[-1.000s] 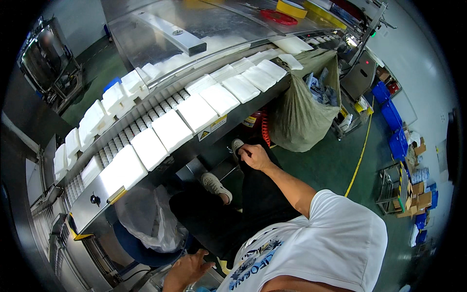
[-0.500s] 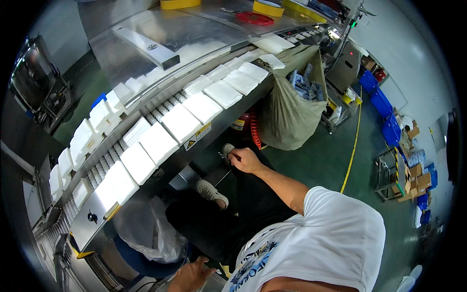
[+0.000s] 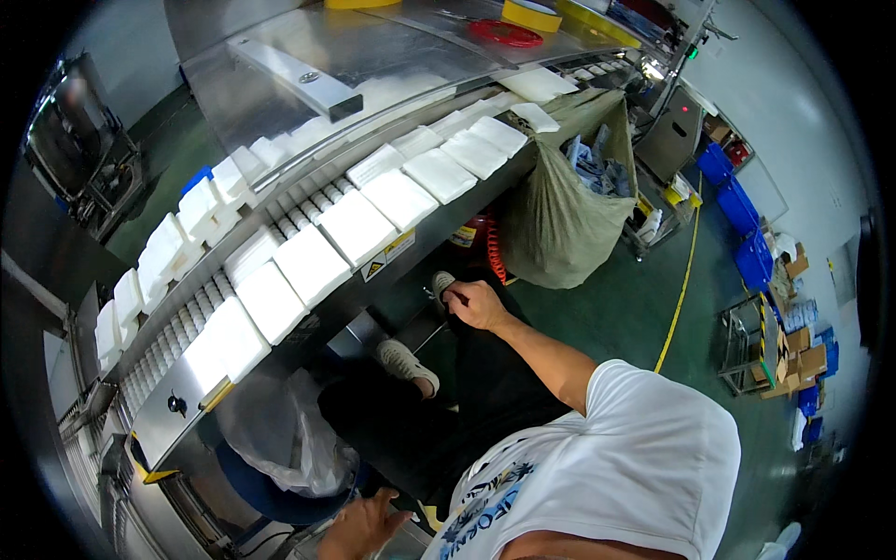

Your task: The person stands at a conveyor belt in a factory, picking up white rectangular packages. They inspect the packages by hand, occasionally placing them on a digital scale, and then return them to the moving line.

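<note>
Head view looks down on a seated person in a white printed shirt. At the lower edge the left hand (image 3: 359, 527) rests with fingers spread and loose, holding nothing, just beside a clear plastic bag (image 3: 280, 439) that lines a blue bin (image 3: 257, 485). Farther out, the right hand (image 3: 474, 303) reaches past the knee, fingertips pinched on the grey shoe (image 3: 439, 283) of the raised foot; the other shoe (image 3: 403, 362) sits nearer. Above them runs the steel conveyor edge (image 3: 308, 327), bearing a small yellow triangle warning label (image 3: 387, 257). White flat packs (image 3: 355, 224) lie in rows on its rollers. Beyond hangs an olive sack (image 3: 560, 215). Open green floor (image 3: 635, 308) with a yellow line (image 3: 679, 289) leads to blue crates (image 3: 747, 215).
</note>
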`<state>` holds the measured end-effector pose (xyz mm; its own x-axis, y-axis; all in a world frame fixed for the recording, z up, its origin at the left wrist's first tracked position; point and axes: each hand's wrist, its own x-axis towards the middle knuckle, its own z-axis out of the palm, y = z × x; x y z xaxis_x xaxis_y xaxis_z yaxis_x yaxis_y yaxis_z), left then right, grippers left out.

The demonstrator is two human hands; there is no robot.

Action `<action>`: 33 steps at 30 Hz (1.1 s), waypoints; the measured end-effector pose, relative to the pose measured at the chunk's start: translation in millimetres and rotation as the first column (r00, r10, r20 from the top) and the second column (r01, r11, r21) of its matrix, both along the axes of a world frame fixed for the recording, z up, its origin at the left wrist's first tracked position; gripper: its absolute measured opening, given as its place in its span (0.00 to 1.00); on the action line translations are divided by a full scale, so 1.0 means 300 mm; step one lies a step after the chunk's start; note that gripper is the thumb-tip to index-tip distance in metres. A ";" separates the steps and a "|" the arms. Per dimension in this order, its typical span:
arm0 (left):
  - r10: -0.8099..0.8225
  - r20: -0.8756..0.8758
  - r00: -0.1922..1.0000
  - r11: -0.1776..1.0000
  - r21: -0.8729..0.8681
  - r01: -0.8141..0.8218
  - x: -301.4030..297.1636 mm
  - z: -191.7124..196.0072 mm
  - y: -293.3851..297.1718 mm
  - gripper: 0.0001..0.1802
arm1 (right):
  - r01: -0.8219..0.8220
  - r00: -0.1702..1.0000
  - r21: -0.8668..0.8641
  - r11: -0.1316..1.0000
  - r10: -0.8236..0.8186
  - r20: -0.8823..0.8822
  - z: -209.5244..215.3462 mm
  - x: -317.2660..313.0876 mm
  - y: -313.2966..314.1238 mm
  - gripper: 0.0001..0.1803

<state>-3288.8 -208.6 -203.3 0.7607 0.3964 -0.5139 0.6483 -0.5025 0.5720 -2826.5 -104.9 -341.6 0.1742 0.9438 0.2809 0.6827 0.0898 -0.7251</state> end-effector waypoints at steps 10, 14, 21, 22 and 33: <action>0.055 -0.128 0.990 0.994 -0.083 -0.066 0.040 0.074 0.008 0.30 | -0.013 0.999 -0.031 0.999 0.014 0.031 0.011 -0.007 -0.001 0.14; 0.049 -0.124 0.991 0.994 -0.091 -0.061 0.042 0.066 0.013 0.31 | -0.001 1.000 -0.038 0.999 0.002 0.016 0.010 0.009 -0.009 0.14; 0.031 -0.124 0.992 0.993 -0.106 -0.045 0.028 0.025 0.018 0.33 | -0.004 1.000 -0.043 0.999 0.004 -0.019 0.000 0.013 0.013 0.14; 0.052 -0.138 0.989 0.990 -0.120 -0.068 0.025 0.030 0.009 0.33 | -0.023 0.999 -0.048 0.999 0.022 -0.024 -0.006 -0.003 0.027 0.14; 0.112 -0.096 0.989 0.982 -0.141 -0.125 -0.002 0.023 -0.011 0.28 | -0.055 0.997 -0.040 0.998 0.052 -0.053 -0.040 -0.015 0.017 0.14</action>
